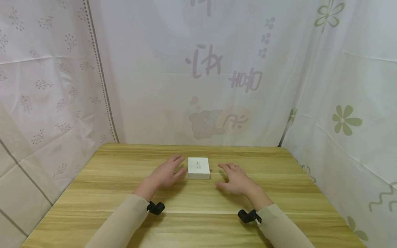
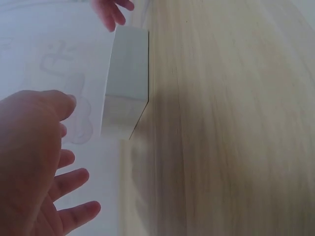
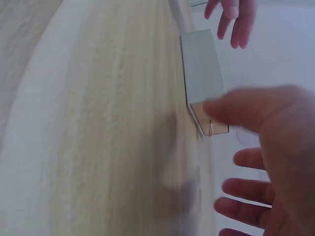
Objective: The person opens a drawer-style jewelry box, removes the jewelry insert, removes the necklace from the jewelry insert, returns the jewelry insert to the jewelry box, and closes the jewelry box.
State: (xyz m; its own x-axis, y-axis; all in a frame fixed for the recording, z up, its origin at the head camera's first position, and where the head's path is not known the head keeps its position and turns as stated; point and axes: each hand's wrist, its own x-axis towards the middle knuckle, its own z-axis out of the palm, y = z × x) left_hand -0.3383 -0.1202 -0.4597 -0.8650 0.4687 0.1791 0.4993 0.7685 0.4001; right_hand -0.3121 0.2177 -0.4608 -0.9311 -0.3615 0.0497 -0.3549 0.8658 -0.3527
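Observation:
A small white box [image 1: 199,167] with dark lettering on its lid lies flat on the wooden table. On its right side a short ribbon-like tab [image 3: 210,129] sticks out, seen in the right wrist view. My left hand [image 1: 165,172] hovers just left of the box, fingers spread and apart from it. To the right of the box my right hand [image 1: 236,179] is held with thumb and fingers apart, a wider gap away. Neither hand holds anything. In the left wrist view the box [image 2: 127,73] shows its plain side.
The wood-grain table [image 1: 198,227] reaches back to a pale printed curtain [image 1: 155,86]. Patterned curtains also hang along the left and right sides. A black wrist camera [image 1: 155,208] sits on the left sleeve, and another black camera [image 1: 248,216] on the right one.

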